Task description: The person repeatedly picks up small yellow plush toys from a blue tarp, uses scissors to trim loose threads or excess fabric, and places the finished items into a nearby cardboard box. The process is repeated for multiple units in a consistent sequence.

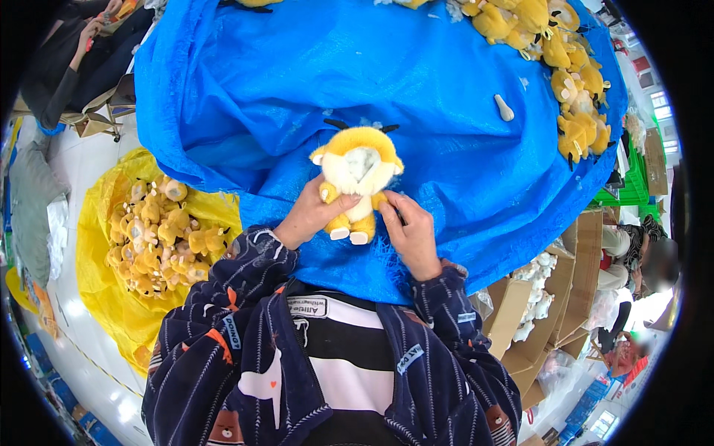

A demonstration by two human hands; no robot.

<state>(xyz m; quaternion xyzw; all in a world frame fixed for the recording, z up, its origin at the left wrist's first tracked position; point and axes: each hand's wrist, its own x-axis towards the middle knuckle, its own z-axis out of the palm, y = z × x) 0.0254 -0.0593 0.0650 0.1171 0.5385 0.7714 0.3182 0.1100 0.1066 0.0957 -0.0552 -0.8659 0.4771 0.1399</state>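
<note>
This looks like a toy workshop or small factory floor: a blue tarp (245, 97) covers the worktable, yellow plush toys (576, 82) pile along its far edge, more fill a yellow sack (111, 312) on the floor, cardboard boxes (550, 297) hold what may be white stuffing, and other workers sit nearby.

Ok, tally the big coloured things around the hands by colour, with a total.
Blue: 1, the blue tarp under the left hand and right hand.
Yellow: 2, the yellow plush toy held by both hands, and the yellow sack full of plush toys.
Total: 3
</note>
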